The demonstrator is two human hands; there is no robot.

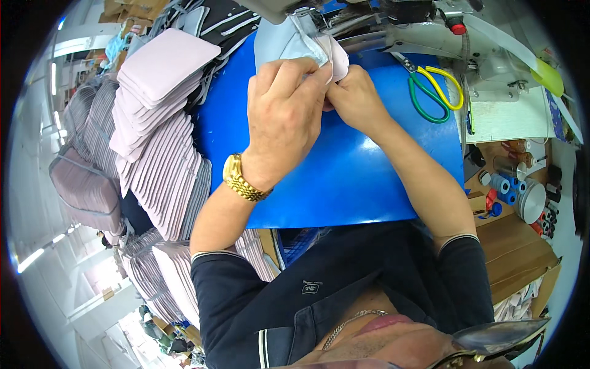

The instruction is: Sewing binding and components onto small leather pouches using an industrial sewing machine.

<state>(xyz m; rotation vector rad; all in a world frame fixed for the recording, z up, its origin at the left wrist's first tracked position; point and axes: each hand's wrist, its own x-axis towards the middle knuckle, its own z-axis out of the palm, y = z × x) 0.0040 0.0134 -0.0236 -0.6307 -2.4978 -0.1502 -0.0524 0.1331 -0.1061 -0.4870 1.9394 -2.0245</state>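
My left hand (283, 117), with a gold watch on the wrist, is closed on a light grey-blue fabric piece (276, 40) at the top centre, its fingers bent over a folded edge. My right hand (359, 101) is closed just right of it, gripping the pink piece (338, 58) that lies against the grey-blue one; its fingertips are partly hidden. Both pieces sit under the front of a sewing machine (418, 34), on a blue work surface (307, 190). Scissors (442, 92) with green and yellow handles lie right of my right hand.
Tall stacks of pink pieces (160, 61) and tied bundles (86, 190) crowd the left side, with black pieces (221, 24) behind. Thread cones (507, 190) and small tools stand on a lower shelf at the right, above a cardboard box (516, 246).
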